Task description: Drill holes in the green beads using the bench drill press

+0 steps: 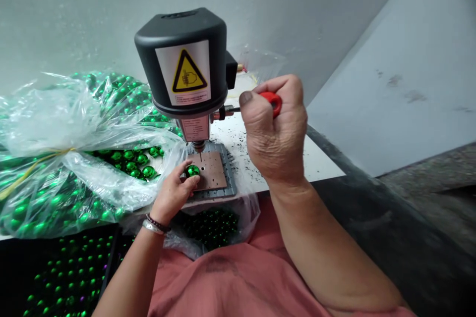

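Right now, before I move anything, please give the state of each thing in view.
Left hand, gripping a shiny green ball on the brown plate
Right hand, gripping a red-handled tool
Bench drill, upright above the plate
Plastic bag, tied with yellow string, holding green balls
Dark tray, holding green balls

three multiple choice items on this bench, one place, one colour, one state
1. Where is the green ball in the left hand? A) at the copper-coloured plate B) in a box C) on the floor
2. What colour is the handle in the right hand? A) blue B) red C) white
3. What state is the clear plastic bag in? A) tied with yellow cord B) flat and empty C) cut open

1 A, fingers hold it there. 2 B, red shows past the fist. 3 A, cord binds its neck.
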Available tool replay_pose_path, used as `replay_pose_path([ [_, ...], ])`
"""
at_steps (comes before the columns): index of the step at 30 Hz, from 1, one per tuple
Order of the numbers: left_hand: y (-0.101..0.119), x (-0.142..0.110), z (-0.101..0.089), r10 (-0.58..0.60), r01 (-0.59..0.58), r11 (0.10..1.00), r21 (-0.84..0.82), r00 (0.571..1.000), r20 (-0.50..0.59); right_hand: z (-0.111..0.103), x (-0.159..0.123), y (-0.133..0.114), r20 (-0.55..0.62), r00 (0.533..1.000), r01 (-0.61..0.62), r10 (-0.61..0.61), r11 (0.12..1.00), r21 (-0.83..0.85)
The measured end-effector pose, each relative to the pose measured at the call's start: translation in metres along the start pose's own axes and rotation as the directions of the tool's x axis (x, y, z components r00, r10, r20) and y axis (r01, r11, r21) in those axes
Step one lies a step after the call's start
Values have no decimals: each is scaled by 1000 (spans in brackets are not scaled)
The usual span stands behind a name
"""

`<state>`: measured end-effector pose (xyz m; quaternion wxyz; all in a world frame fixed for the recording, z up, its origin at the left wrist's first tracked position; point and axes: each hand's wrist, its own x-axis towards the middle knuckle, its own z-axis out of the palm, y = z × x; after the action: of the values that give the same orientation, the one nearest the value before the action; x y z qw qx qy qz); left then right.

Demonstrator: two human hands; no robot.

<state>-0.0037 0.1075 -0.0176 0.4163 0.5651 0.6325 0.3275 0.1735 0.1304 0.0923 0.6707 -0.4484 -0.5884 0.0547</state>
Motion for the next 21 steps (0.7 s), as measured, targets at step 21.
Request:
replay_pose_path([
  [21,2,31,12,157,-150,921,359,988,11,-3,-2,-2,27,999,-34,32,997,76],
])
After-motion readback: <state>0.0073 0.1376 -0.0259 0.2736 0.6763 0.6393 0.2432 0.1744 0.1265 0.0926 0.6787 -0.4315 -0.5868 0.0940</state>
